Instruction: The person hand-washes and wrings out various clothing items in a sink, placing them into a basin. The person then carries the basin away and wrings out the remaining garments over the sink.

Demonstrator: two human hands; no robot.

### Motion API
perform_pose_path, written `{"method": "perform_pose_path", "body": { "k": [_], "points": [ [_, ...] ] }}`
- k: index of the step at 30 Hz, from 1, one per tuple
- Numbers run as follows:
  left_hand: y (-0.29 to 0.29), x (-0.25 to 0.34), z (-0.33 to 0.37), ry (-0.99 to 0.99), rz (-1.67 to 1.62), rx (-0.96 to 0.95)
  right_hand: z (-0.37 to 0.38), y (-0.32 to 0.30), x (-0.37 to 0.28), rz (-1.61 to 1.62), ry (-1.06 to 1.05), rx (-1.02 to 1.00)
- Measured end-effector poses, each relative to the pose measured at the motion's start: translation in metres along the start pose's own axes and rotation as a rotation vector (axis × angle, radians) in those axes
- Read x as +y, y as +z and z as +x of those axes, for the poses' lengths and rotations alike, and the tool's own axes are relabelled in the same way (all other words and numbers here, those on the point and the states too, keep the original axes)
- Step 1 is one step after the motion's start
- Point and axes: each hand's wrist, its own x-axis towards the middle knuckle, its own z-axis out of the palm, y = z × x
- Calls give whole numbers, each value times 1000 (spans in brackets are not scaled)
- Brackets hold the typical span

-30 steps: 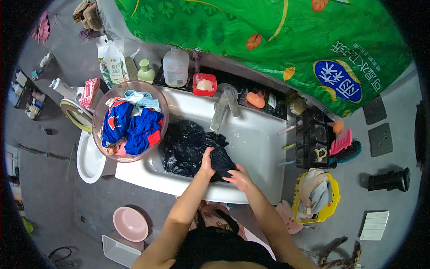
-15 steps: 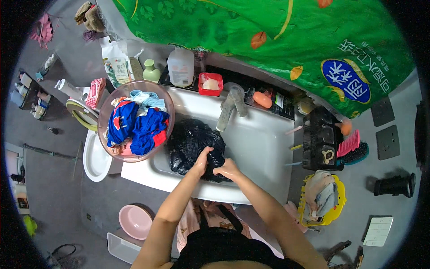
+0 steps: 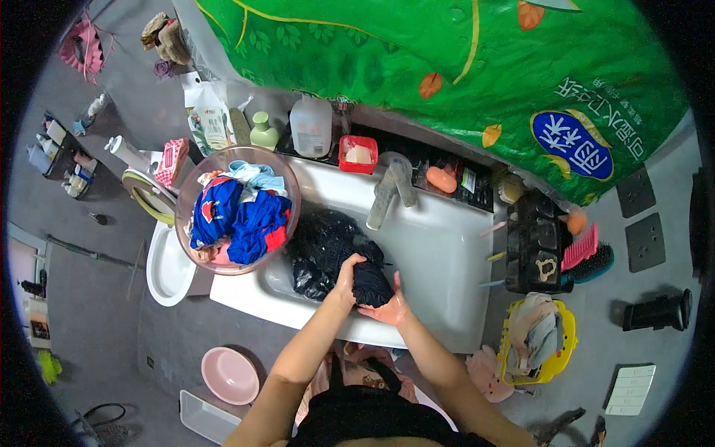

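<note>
A wet black garment lies bunched in the water of the white sink, left of the middle. At its near end my left hand closes on a fold, thumb on top. My right hand cups the same bunched end from the right, thumb raised and fingers passing beneath the cloth. Part of the fingers of both hands is hidden by the fabric. Behind the garment rises the grey faucet. A clear basin heaped with blue, red and light clothes rests on the sink's left end.
Along the back ledge stand a translucent jug, a green bottle, a red soap box and an orange soap bar. A large green package overhangs them. At right are a black rack and a yellow basket.
My hands have drawn the near end of the black garment slightly toward me and to the right. My right hand has turned, its palm now under the cloth. The view has shifted slightly.
</note>
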Motion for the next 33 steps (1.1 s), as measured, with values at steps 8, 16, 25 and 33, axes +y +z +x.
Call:
{"method": "perform_pose_path", "body": {
  "k": [8, 16, 25, 33],
  "points": [
    [0, -33, -30, -407, -357, -485, 53, -77, 1, -60, -685, 182],
    [-79, -4, -17, -312, 271, -190, 18, -3, -30, -281, -347, 254],
    [-84, -22, 15, 568, 1659, 445, 27, 53, -20, -1411, -835, 759],
    [-49, 8, -47, 832, 1466, 705, 51, 86, -13, -1175, -961, 516]
  ]
}}
